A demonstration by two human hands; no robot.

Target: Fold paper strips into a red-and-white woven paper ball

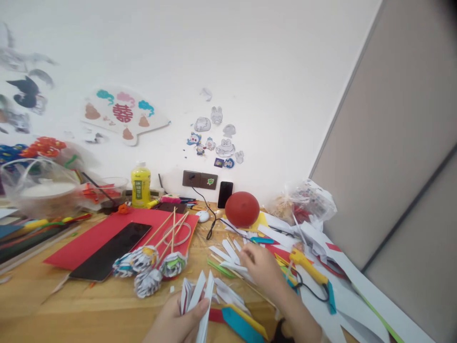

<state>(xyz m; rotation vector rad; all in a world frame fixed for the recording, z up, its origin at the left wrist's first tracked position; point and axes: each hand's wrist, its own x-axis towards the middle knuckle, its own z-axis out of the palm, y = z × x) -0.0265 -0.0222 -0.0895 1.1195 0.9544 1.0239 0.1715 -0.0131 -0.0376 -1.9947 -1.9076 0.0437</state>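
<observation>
at my far left, a red sheet (82, 238) lies under part of a dark slab (114, 259), with paper flowers (148, 283) on thin sticks (173, 233) beside it; they are near enough that i would give them room whenever the left wrist turns.

the left hand (176, 319) is low in my view, its fingers closed around folded white pieces (196, 297), thumb pressed across the front; the pieces stand roughly upright and fan apart at the top; i would grip them low and lightly, since a hard squeeze could crease the folds, while a slack one could let the outer pieces slide.

loose folded pieces (230, 252) lie just beyond, by the right hand (262, 267); its fingers are curled in, and i cannot tell from here whether they pinch anything; taking one piece at a time by its edge would disturb the pile least, and lining up the lower ends would make the bundle more even.

to the right, a yellow tool (310, 267), perhaps a glue gun, rests among long white strips (357, 290); its cord loops near the right forearm, so i would lift that arm rather than drag it.
</observation>
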